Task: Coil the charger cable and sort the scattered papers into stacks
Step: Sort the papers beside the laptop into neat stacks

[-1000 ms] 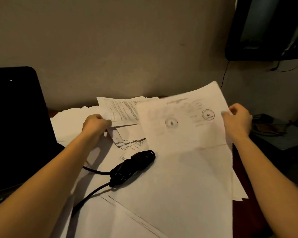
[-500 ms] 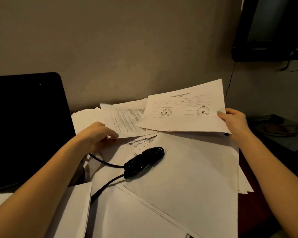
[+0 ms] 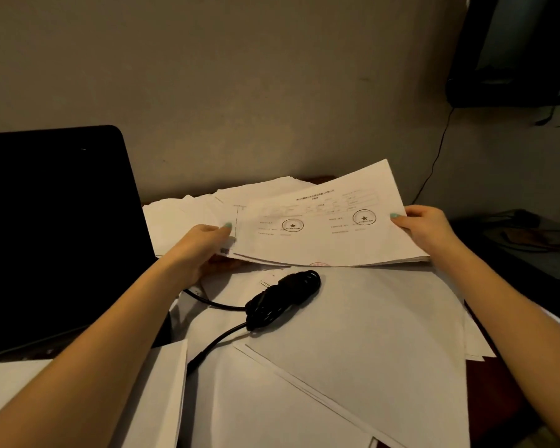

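Observation:
A stack of printed papers (image 3: pixel 320 240), its top sheet bearing two round star stamps, is held a little above the desk at the back centre. My left hand (image 3: pixel 201 247) grips its left edge and my right hand (image 3: pixel 424 227) pinches its right edge, thumbs on top. In front of the stack, a black charger cable (image 3: pixel 285 297) lies bundled in a coil on loose white sheets (image 3: pixel 369 344), with two loose ends trailing left and toward me. More white papers (image 3: pixel 181 218) lie behind the held stack.
A black laptop (image 3: pixel 55 227) stands open at the left. A dark monitor (image 3: pixel 514 50) hangs at the upper right, a thin wire running down the wall. A dark low surface with clutter (image 3: pixel 524 240) lies right of the desk. The wall is close behind.
My left hand moved right and took hold of the left edge of the stamped sheet's stack. The sheet now lies on the other printed papers, held by both hands.

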A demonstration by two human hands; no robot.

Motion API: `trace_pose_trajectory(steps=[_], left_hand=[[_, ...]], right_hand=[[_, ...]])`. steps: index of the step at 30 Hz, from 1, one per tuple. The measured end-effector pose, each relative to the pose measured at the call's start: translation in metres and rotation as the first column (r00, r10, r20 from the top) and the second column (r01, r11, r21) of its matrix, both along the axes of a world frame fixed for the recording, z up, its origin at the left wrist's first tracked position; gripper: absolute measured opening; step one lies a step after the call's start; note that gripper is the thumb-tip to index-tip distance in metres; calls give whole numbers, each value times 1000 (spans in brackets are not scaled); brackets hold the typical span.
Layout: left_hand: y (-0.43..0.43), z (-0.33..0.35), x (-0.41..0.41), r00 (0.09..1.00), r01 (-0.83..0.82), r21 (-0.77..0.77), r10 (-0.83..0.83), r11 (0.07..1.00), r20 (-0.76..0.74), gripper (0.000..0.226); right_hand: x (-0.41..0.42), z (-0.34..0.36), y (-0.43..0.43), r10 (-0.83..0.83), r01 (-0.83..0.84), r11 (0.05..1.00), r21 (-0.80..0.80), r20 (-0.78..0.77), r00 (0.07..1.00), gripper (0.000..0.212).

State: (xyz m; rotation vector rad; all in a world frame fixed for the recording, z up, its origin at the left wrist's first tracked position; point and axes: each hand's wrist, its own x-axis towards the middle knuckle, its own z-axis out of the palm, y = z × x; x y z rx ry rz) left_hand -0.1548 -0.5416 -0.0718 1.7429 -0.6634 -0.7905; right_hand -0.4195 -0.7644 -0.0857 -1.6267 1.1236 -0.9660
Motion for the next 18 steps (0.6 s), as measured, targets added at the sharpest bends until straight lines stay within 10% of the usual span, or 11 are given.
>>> trace_pose_trajectory(steps=[9,13,18], left_hand=[[-5,-7,-4,956,-77,-61,91,995,278,27],[-4,-8,1,886,-211,-126,244,969,395,28],[-4,-7,-5,860,-261,-243,339,934,380,31]], right_hand=[[25,-7,11,-16,-29,983,-180,-241,970,21],[6,5,11,140,-298,947,-120,-679,721,58],[6,7,8,47,-301,946,-124,-864,501,84]])
